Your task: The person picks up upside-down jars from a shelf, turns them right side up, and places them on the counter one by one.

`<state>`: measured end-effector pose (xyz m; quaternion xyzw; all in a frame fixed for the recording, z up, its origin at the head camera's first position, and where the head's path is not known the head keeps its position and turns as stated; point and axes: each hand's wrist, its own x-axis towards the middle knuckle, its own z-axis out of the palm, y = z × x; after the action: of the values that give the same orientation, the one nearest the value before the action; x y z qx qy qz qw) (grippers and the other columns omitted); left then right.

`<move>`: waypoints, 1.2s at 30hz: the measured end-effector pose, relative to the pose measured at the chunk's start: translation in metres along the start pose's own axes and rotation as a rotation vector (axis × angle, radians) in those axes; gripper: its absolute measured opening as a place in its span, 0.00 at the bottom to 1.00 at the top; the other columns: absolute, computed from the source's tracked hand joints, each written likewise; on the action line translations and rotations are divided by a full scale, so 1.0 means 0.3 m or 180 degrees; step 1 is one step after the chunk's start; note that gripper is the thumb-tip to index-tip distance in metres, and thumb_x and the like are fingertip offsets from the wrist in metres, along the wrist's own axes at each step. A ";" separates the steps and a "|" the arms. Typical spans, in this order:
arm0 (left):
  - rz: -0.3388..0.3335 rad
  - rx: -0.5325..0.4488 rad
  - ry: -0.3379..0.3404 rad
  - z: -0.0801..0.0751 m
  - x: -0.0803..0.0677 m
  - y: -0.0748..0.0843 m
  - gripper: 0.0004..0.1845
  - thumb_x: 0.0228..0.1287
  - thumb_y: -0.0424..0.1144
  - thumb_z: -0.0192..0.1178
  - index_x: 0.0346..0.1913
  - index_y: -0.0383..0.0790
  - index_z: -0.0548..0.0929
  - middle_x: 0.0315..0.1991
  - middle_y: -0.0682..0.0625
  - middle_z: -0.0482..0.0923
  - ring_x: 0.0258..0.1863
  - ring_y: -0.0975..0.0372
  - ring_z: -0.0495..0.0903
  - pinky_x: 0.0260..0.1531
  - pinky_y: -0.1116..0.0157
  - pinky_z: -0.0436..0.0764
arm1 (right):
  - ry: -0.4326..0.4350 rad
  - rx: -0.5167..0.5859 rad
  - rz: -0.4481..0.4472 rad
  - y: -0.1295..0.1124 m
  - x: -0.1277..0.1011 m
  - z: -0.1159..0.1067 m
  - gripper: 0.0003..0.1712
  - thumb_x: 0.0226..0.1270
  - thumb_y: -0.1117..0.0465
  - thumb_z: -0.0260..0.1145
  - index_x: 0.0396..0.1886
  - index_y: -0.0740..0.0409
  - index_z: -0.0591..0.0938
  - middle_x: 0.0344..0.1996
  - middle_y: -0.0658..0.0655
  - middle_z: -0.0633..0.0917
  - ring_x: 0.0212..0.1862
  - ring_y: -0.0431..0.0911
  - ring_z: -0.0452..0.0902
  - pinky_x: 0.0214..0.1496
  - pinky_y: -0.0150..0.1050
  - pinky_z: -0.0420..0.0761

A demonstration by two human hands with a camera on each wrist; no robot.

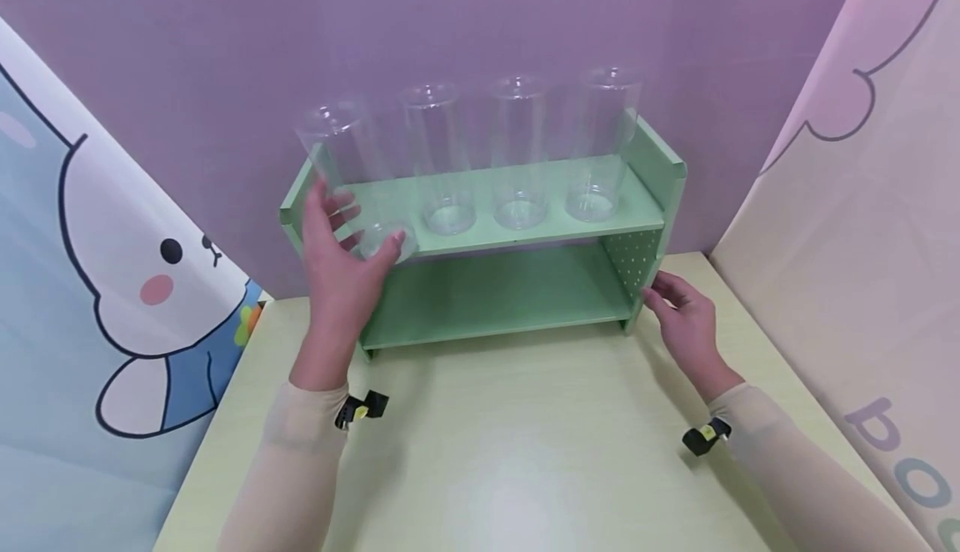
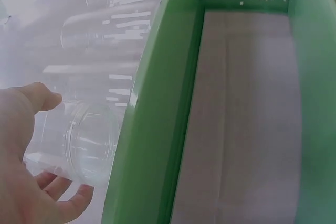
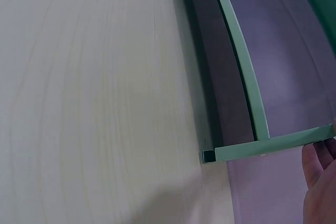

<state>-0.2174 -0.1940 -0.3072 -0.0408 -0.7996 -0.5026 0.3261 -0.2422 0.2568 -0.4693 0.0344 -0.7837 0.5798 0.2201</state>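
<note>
Head view: two-tier mint-green metal shelf rack [image 1: 525, 227] sits at the back of the pale wood-grain table [image 1: 510, 452], against a purple backdrop [image 1: 480, 27]. Cartoon rabbit panel [image 1: 127, 285] on the left, pink panel [image 1: 862, 160] on the right. Three tall clear plastic cups [image 1: 517, 152] stand upright in a row on the top tier, close together but apart from each other. A fourth clear plastic cup [image 1: 348, 177] is at the left end, tilted left, base at the front edge of the top tier. My left hand [image 1: 337, 260] wraps its lower part: fingers on the left wall, thumb curled across the base in front. The neighbouring upright cup sits just to its right. My right hand [image 1: 682, 318] is at the rack's lower right front corner, fingertips touching the perforated side panel, fingers loosely bent; can't tell if they grip it.

Left wrist view: held cup [image 2: 84, 140] lies between my thumb above and fingers [image 2: 58, 190] below, base pointing at the green rack edge [image 2: 142, 145], right beside it. The other cups show as blurred reflections behind. The lower tier runs off to the right.

Right wrist view: mostly table [image 3: 94, 98]. The rack's foot corner [image 3: 210, 156] rests on it. My right fingertips [image 3: 320, 166] are at the frame's edge, touching the green bar's end; the rest of the hand is out of frame.
</note>
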 end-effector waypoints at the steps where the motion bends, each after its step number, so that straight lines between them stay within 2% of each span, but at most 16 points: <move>1: 0.0019 -0.0027 -0.0020 -0.001 -0.010 0.001 0.59 0.64 0.44 0.82 0.89 0.59 0.54 0.74 0.55 0.71 0.71 0.64 0.74 0.67 0.56 0.82 | 0.0002 -0.0008 0.0003 0.000 0.000 0.000 0.19 0.81 0.66 0.69 0.65 0.72 0.85 0.58 0.74 0.88 0.54 0.36 0.87 0.53 0.21 0.84; 5: 0.0103 -0.0220 -0.0115 -0.007 -0.049 -0.002 0.59 0.62 0.40 0.83 0.89 0.56 0.56 0.73 0.52 0.73 0.70 0.62 0.76 0.67 0.52 0.83 | 0.0013 -0.0029 0.0012 -0.002 0.000 0.002 0.19 0.81 0.66 0.69 0.65 0.71 0.85 0.58 0.73 0.88 0.54 0.34 0.87 0.53 0.21 0.83; 9: 0.0115 -0.0443 -0.0239 -0.017 -0.085 -0.011 0.58 0.62 0.36 0.83 0.88 0.56 0.57 0.72 0.50 0.74 0.69 0.60 0.77 0.67 0.51 0.82 | 0.0003 -0.0017 0.0012 0.000 -0.001 0.002 0.19 0.81 0.65 0.70 0.65 0.71 0.86 0.58 0.74 0.88 0.54 0.36 0.88 0.53 0.22 0.84; 16: 0.0235 -0.0793 -0.0493 -0.024 -0.133 -0.046 0.56 0.63 0.32 0.81 0.87 0.56 0.59 0.72 0.45 0.74 0.71 0.52 0.77 0.68 0.57 0.81 | -0.0006 -0.0023 0.0008 0.006 -0.001 0.000 0.18 0.81 0.66 0.70 0.65 0.70 0.86 0.58 0.73 0.89 0.55 0.35 0.86 0.53 0.22 0.84; 23: 0.0510 -0.0824 -0.0734 -0.018 -0.178 -0.070 0.59 0.57 0.22 0.81 0.87 0.52 0.60 0.72 0.43 0.75 0.69 0.53 0.78 0.66 0.63 0.82 | 0.0019 -0.0120 0.0083 0.099 0.019 0.006 0.20 0.83 0.63 0.69 0.67 0.68 0.86 0.60 0.71 0.88 0.57 0.33 0.85 0.53 0.21 0.83; 27: 0.0555 -0.0877 -0.0904 -0.013 -0.213 -0.085 0.60 0.54 0.19 0.81 0.87 0.47 0.60 0.72 0.42 0.75 0.67 0.52 0.80 0.65 0.64 0.83 | 0.0039 -0.0081 0.0062 0.122 0.026 0.006 0.19 0.82 0.64 0.70 0.67 0.67 0.86 0.60 0.70 0.89 0.56 0.31 0.84 0.53 0.22 0.84; 32: 0.0568 -0.0862 -0.1155 0.005 -0.256 -0.114 0.62 0.53 0.21 0.82 0.87 0.51 0.60 0.73 0.46 0.76 0.62 0.52 0.82 0.63 0.63 0.83 | 0.0027 -0.0034 -0.0002 0.131 0.032 0.003 0.20 0.82 0.61 0.71 0.66 0.64 0.87 0.59 0.69 0.89 0.57 0.35 0.86 0.53 0.23 0.85; 36: 0.0542 -0.0949 -0.1348 0.035 -0.288 -0.148 0.60 0.54 0.22 0.83 0.86 0.52 0.61 0.74 0.48 0.75 0.64 0.51 0.82 0.65 0.60 0.84 | 0.0019 -0.0042 -0.0024 0.132 0.032 0.001 0.20 0.82 0.61 0.70 0.67 0.65 0.86 0.59 0.70 0.89 0.56 0.35 0.86 0.54 0.23 0.84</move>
<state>-0.1722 -0.1845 -0.3934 -0.2596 -0.7609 -0.5657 0.1831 -0.2632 0.2714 -0.5010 0.0342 -0.7867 0.5739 0.2248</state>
